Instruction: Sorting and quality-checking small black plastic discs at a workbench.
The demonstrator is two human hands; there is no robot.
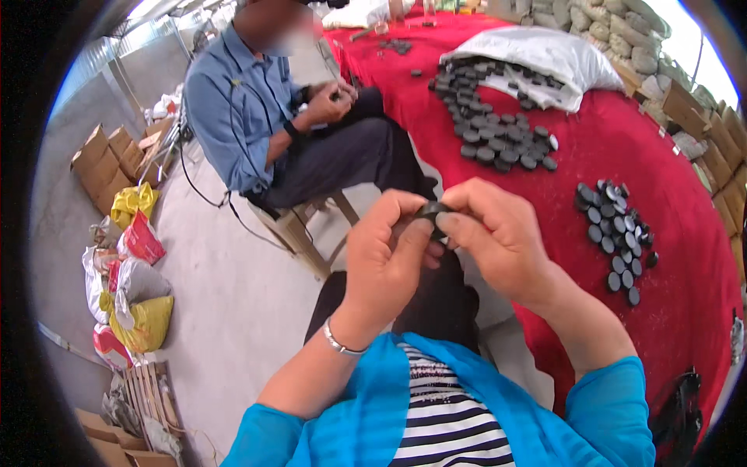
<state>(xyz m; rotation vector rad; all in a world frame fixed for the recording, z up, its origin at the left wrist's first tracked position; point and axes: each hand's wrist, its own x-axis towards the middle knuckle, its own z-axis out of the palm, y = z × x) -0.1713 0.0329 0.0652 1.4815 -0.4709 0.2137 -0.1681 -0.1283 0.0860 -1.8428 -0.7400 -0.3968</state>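
Observation:
Between the fingertips of both hands I hold a small round black cap (433,210), up in front of my lap. My left hand (389,245) pinches it from the left, thumb and fingers closed on its edge. From the other side my right hand (492,233) grips it with thumb and forefinger. The fingers cover much of the cap. To the right, a loose group of black and grey caps (617,229) lies on the red cloth (661,179). A larger pile of black caps (498,136) spreads out farther back, below the mouth of a white sack (537,58).
At the far left of the table a person in a blue shirt (241,101) sits on a stool (307,241), hands together around something small. Filled bags (144,323) and cardboard boxes (97,171) line the left wall. More sacks and cartons (692,113) are stacked behind the table.

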